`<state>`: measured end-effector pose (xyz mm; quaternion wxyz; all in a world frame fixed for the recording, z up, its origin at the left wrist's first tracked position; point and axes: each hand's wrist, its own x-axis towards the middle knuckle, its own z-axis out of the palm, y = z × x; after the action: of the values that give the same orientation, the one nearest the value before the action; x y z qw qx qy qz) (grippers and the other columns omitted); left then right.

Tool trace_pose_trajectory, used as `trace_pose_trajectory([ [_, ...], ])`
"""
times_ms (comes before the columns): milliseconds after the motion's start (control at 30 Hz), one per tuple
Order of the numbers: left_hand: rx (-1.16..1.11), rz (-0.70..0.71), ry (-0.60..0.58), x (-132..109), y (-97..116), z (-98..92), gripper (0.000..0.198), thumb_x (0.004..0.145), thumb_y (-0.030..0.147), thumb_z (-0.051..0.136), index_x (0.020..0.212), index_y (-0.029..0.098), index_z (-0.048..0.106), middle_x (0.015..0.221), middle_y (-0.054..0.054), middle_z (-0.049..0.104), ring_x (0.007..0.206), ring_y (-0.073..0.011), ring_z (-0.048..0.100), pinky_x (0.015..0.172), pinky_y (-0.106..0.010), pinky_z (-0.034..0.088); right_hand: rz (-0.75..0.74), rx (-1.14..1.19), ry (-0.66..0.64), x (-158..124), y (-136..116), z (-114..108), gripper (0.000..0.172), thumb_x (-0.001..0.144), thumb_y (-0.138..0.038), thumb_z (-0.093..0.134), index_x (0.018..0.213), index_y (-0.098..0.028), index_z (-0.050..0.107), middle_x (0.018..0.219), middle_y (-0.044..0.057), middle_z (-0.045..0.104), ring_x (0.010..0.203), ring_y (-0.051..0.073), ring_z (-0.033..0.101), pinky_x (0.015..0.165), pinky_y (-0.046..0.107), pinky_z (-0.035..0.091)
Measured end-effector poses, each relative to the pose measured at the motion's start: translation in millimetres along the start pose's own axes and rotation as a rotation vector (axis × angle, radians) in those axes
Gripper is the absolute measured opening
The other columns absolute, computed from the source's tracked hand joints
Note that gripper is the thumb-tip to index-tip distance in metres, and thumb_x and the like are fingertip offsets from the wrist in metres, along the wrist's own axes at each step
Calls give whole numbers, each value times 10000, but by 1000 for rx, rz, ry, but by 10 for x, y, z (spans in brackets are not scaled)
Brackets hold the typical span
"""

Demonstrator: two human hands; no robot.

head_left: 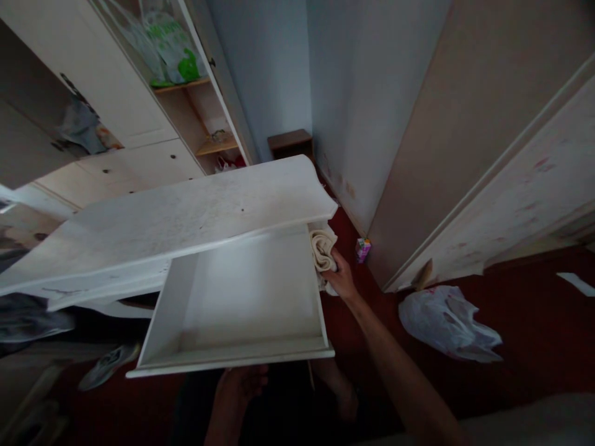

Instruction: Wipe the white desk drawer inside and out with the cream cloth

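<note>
A white drawer (251, 291) is pulled out from a white desk (204, 210); its inside shows bare. My left hand (242, 381) is at the front panel of the drawer, low and in shadow, with its fingers curled against it. What the fingers grip on the panel's far side is partly hidden. My right hand (341, 275) is closed around a bunched, rolled cream cloth (323, 248). The cloth presses along the drawer's outer right side, just under the desk top's corner.
A white plastic bag (449, 322) lies on the dark red floor at right, with a small pink carton (362, 249) by the wall. White cabinets (139, 148) with open shelves stand behind the desk. A small brown stand (290, 141) is in the corner. A shoe (109, 367) sits lower left.
</note>
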<state>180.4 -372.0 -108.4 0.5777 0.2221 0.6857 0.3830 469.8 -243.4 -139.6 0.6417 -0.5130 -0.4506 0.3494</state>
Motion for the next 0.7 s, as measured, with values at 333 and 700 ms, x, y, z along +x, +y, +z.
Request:
trace_pose_trajectory([
  [333, -51, 14, -64, -2, -60, 22, 331, 642, 413, 760, 821, 141, 702, 783, -110, 788, 623, -206, 711, 582, -276, 503, 129, -58, -182, -1246, -64, -547, 383, 568, -592, 863, 700, -242, 783, 841, 92, 764, 903, 314, 702, 875, 443, 571],
  [700, -21, 2, -157, -5, -23, 16, 442, 656, 498, 767, 910, 147, 677, 810, -103, 791, 653, -208, 718, 605, -285, 510, 138, -236, -201, -1385, 207, -465, 187, 636, -415, 734, 647, -228, 725, 623, -4, 689, 575, 188, 657, 569, 281, 540],
])
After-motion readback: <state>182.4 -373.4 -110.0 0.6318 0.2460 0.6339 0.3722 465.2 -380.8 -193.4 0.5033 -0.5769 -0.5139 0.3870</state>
